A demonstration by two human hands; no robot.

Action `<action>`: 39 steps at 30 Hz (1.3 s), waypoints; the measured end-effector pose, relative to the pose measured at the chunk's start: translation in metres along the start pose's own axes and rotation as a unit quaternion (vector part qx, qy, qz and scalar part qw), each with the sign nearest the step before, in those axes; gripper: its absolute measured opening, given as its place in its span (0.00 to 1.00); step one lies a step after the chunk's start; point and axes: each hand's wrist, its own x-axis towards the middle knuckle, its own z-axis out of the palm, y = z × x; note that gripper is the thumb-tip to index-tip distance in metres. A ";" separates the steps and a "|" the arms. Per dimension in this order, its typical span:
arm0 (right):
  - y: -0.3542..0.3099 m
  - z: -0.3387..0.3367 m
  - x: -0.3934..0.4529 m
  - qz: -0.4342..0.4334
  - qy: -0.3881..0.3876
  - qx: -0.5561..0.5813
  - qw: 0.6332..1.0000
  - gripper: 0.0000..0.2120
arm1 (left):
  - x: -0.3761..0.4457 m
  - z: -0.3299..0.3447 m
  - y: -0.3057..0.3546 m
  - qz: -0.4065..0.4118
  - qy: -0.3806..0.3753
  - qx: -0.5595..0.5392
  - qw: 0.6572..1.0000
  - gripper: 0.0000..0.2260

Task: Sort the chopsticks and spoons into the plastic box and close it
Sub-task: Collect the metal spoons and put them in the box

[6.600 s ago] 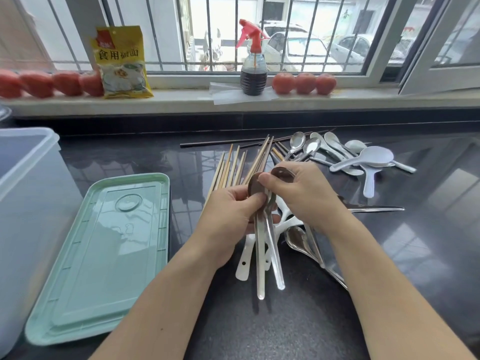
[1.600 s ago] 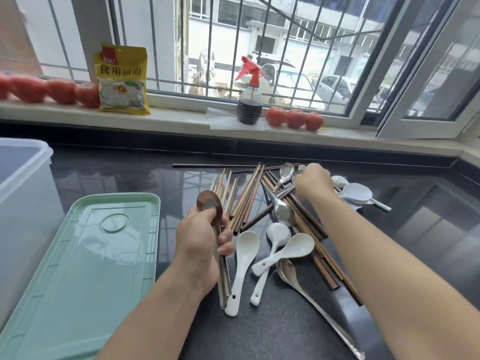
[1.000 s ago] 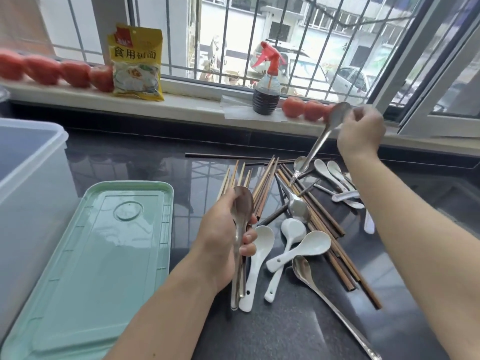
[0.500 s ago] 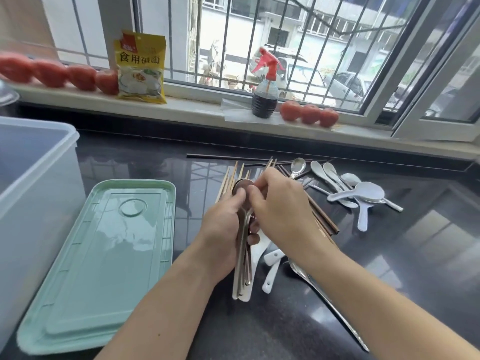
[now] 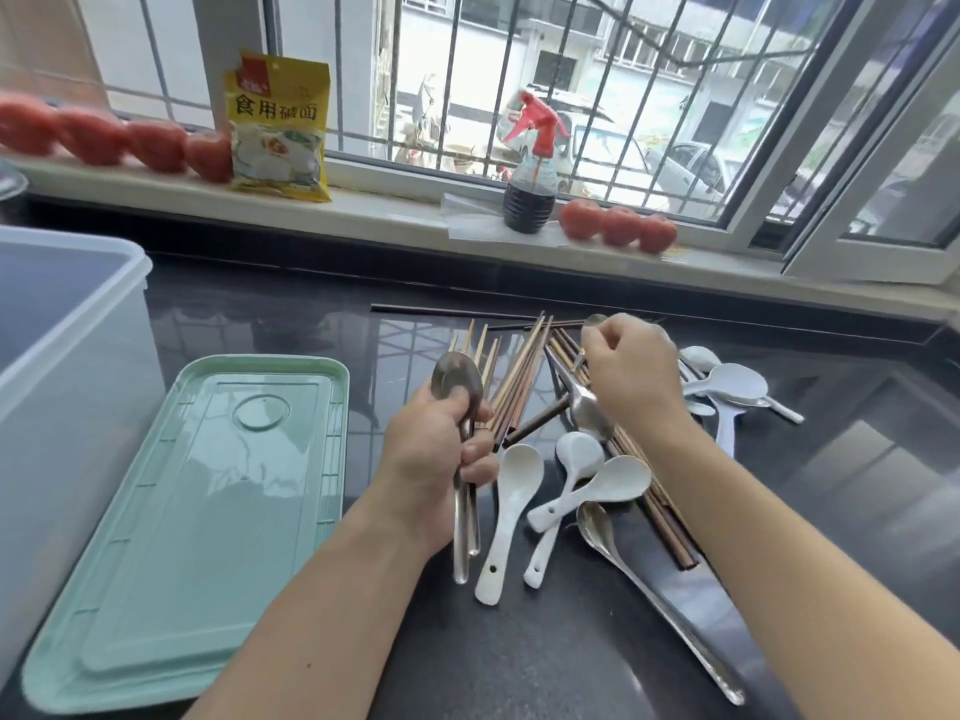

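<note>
My left hand grips a bundle of metal spoons, bowls up and handles hanging down over the black counter. Farther back, my right hand hovers over the pile with curled fingers and pinches a small metal spoon. Wooden chopsticks lie fanned between my hands. Three white ceramic spoons and a long metal spoon lie in front. More white spoons sit at the right. The clear plastic box stands open at the left, its green lid flat beside it.
A window sill runs along the back with tomatoes, a yellow packet and a dark spray bottle. One dark chopstick lies alone near the back wall. Bare black counter stretches to the right.
My right hand has left the bundle in my left hand and moved back and right to the pile, where it now pinches another small metal spoon. The left hand holds its spoons steady.
</note>
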 end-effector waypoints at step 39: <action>-0.034 0.004 -0.107 -0.069 -0.100 0.031 0.992 0.16 | -0.005 0.010 -0.010 0.075 0.052 -0.064 0.994 0.17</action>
